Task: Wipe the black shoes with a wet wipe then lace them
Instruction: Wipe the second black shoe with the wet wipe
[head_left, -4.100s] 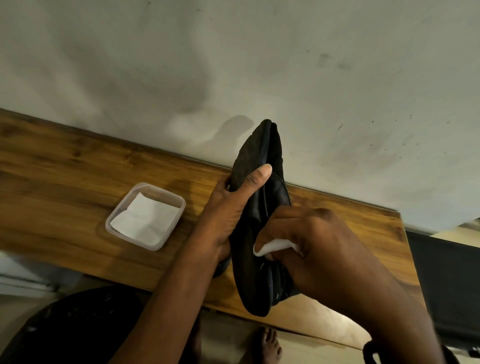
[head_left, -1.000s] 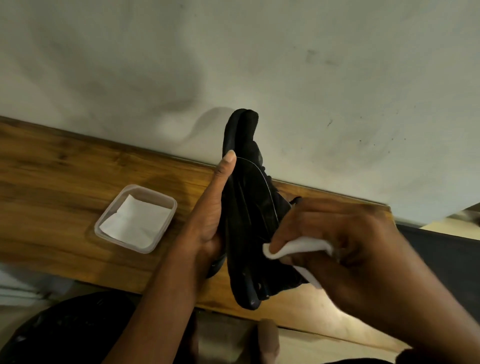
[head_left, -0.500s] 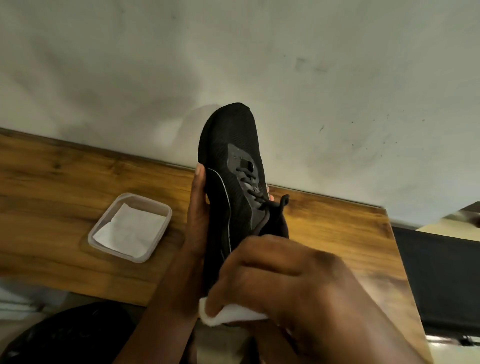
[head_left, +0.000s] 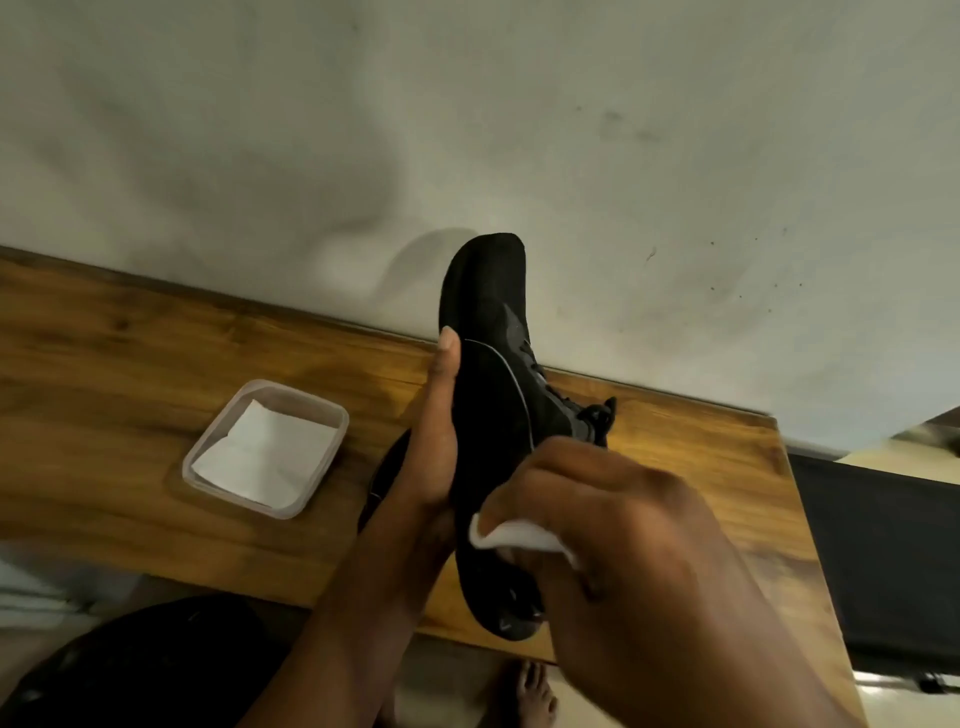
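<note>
i see a black shoe (head_left: 488, 415) held upright above a wooden worktop (head_left: 104, 364), toe pointing up toward a pale wall (head_left: 467, 130). the left hand (head_left: 431, 457) grasps it from the sole side, thumb lying straight along the edge, the other fingers hidden behind. the right hand (head_left: 613, 519) is curled around a folded white wet wipe (head_left: 511, 538) and presses it against the shoe's side panel near the heel. half a second ago the laced top faced me and the wipe sat lower, under the heel. now the shoe has rolled so that its side faces me, the laces show only at its right edge, and the wipe has come up onto the side. i judge that wiping is moving round the shoe face by face, with lacing not yet begun. to the left, well apart, a clear tub (head_left: 340, 431) of spare wipes (head_left: 265, 457) rests on the worktop. a dark shape (head_left: 384, 478) behind the left wrist may be the second shoe, but i cannot tell. a bare foot (head_left: 524, 696) shows on the floor below.
</note>
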